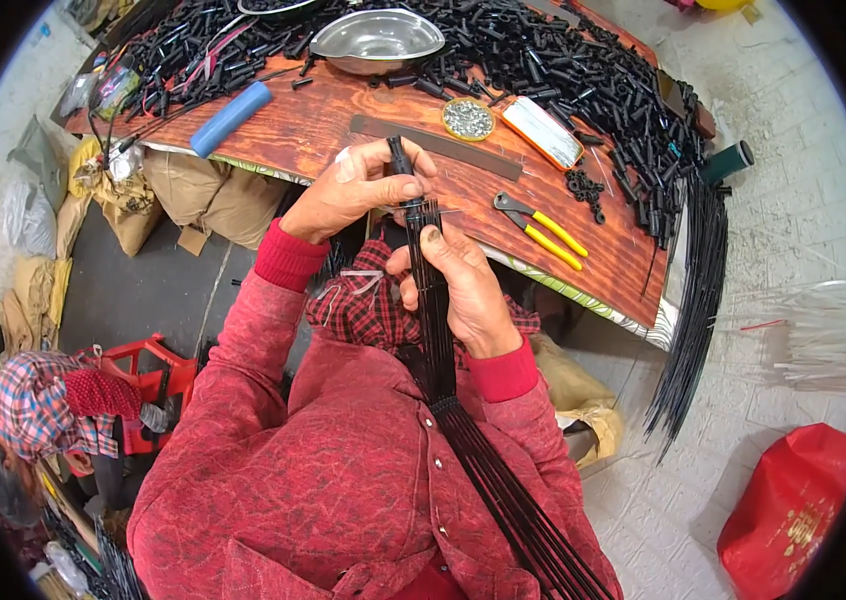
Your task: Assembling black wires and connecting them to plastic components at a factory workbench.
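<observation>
In front of my chest I hold a bundle of thin black rods [440, 370] that looks like an umbrella frame. Its upper end meets a black ridged plastic tube [399, 160]. My left hand [354, 191] is closed round this tube, thumb across its front. Lower down, my right hand [464, 283] grips the rods just below the joint, with the thumb pressed near their tips. A dark band [444, 405] gathers the rods, which then fan down across my red jacket to the lower edge. Fine detail at the joint is hidden by my fingers.
On the wooden table [313, 120] lie yellow-handled pliers [543, 230], a round tin of small metal pieces [468, 118], a flat bar [433, 146], a blue cylinder [230, 119], a metal bowl [378, 42] and heaped black tubes [553, 75]. More rods [695, 300] hang right; another person [53, 405] is left.
</observation>
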The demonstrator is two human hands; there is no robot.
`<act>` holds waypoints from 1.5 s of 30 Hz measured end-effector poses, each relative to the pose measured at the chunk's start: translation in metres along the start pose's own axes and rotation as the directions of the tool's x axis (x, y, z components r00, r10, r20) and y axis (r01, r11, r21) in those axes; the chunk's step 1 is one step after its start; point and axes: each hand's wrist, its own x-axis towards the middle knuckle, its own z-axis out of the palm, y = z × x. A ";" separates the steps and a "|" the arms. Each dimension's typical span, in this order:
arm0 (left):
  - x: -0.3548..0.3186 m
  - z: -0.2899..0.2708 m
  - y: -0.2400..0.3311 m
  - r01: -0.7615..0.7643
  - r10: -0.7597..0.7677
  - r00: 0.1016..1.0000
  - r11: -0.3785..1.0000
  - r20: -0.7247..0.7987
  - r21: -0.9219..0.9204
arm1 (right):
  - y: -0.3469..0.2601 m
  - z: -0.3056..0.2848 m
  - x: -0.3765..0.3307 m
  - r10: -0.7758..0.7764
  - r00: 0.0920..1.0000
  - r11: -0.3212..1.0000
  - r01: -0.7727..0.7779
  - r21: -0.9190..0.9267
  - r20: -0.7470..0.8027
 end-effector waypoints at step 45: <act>-0.022 0.029 0.022 0.054 -0.094 0.961 0.986 -0.262 -0.155 | -0.005 0.009 -0.004 -0.042 0.999 0.999 0.042 -0.019 0.009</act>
